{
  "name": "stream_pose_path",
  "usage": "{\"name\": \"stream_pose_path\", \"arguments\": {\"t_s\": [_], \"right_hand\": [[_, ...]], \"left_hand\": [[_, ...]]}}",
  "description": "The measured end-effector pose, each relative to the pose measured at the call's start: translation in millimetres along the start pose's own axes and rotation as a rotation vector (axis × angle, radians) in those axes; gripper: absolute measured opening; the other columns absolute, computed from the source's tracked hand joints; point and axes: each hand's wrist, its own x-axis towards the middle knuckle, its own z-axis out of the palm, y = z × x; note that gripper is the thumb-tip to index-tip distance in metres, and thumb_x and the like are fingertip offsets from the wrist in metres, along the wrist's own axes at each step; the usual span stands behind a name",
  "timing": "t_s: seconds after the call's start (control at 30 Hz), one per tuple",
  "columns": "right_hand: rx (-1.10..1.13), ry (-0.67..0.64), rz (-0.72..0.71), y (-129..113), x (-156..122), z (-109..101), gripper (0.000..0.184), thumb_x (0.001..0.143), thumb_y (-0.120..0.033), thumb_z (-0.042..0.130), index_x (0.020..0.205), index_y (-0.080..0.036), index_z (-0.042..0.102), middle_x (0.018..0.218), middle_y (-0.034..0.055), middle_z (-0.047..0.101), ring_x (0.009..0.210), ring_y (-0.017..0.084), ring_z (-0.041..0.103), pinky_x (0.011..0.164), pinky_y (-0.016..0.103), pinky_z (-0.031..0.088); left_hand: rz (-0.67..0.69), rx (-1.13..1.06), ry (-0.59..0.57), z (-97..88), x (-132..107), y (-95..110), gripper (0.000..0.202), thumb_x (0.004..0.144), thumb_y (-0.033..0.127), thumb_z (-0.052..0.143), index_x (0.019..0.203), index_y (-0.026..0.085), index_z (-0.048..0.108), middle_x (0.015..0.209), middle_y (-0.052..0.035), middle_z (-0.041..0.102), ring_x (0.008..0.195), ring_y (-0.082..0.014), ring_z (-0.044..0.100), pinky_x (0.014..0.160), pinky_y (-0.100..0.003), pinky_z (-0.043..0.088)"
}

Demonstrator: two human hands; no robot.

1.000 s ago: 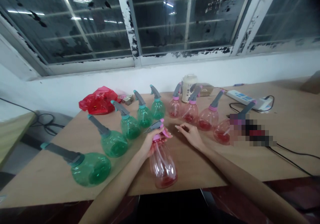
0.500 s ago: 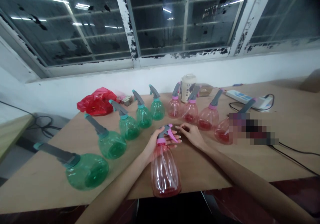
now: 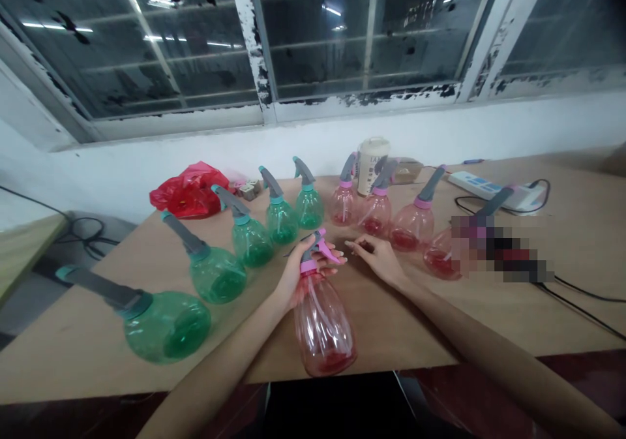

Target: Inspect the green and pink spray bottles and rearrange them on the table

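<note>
My left hand (image 3: 299,274) is wrapped round the neck of a pink spray bottle (image 3: 323,325) with a grey and pink trigger head, held upright at the wooden table's (image 3: 98,354) front edge. My right hand (image 3: 377,259) rests on the table just right of the bottle's head, fingers loosely curled, thumb and forefinger close together; whether they pinch anything I cannot make out. Several green spray bottles (image 3: 166,325) stand in a curved row to the left. Several pink spray bottles (image 3: 411,224) curve away to the right.
A red plastic bag (image 3: 188,191) lies at the back left. A beige lidded cup (image 3: 372,165) stands behind the pink bottles. A white power strip (image 3: 489,188) with black cables lies at the back right. A blurred patch covers something on the right. Windows run along the wall behind.
The held pink bottle has been turned from tilted to upright, its trigger head now pointing right toward my right hand. My right hand has barely moved.
</note>
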Motion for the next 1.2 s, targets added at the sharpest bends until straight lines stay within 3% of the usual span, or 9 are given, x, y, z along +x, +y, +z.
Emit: {"name": "stream_pose_path", "arguments": {"t_s": [0.17,0.3,0.4,0.6,0.83,1.2], "right_hand": [[0.001,0.008,0.005,-2,-2,-1,0.035,0.081,-0.052,0.053,0.070,-0.020,0.063,0.072,0.0007,0.067,0.067,0.017,0.059,0.069,0.028,0.041],[-0.007,0.012,0.010,-3,-2,-1,0.036,0.081,-0.053,0.053,0.069,-0.020,0.063,0.070,0.0005,0.067,0.065,0.016,0.058,0.065,0.027,0.041],[-0.011,0.006,0.007,-3,-2,-1,0.036,0.081,-0.052,0.053,0.068,-0.020,0.062,0.068,0.0002,0.066,0.064,0.016,0.058,0.065,0.027,0.041],[-0.033,-0.008,-0.011,-6,-3,-1,0.034,0.082,-0.051,0.053,0.069,-0.021,0.062,0.069,-0.0003,0.066,0.064,0.016,0.058,0.066,0.028,0.041],[-0.044,-0.023,-0.009,-7,-4,-1,0.034,0.082,-0.052,0.053,0.070,-0.021,0.062,0.071,0.0010,0.067,0.066,0.018,0.059,0.067,0.029,0.042],[-0.046,-0.029,-0.008,-7,-6,0,0.035,0.081,-0.053,0.053,0.071,-0.020,0.062,0.071,0.0012,0.067,0.066,0.017,0.060,0.065,0.028,0.043]], "left_hand": [[0.084,0.078,0.066,6.3,-7,5,0.029,0.078,0.043,0.059,0.073,0.014,0.061,0.062,-0.0023,0.064,0.058,-0.0139,0.063,0.054,-0.022,0.045],[0.156,0.078,0.036,6.5,-9,8,0.028,0.075,0.042,0.061,0.065,0.016,0.055,0.055,0.0027,0.057,0.050,-0.0102,0.057,0.051,-0.020,0.043],[0.215,0.133,0.072,3.3,-6,11,0.031,0.077,0.046,0.057,0.074,0.016,0.060,0.064,-0.0019,0.065,0.060,-0.0158,0.064,0.052,-0.023,0.045],[0.382,0.137,0.122,1.1,-4,22,0.036,0.078,0.047,0.052,0.086,0.014,0.063,0.087,-0.0097,0.072,0.092,-0.0266,0.067,0.075,-0.035,0.050],[0.628,0.337,0.225,-7.8,-9,26,0.029,0.080,0.044,0.050,0.085,0.020,0.066,0.090,-0.0046,0.072,0.097,-0.0230,0.064,0.080,-0.032,0.049],[0.702,0.367,0.184,-12.1,-6,23,0.031,0.081,0.045,0.048,0.083,0.021,0.067,0.093,-0.0047,0.071,0.095,-0.0227,0.065,0.077,-0.032,0.051]]}}
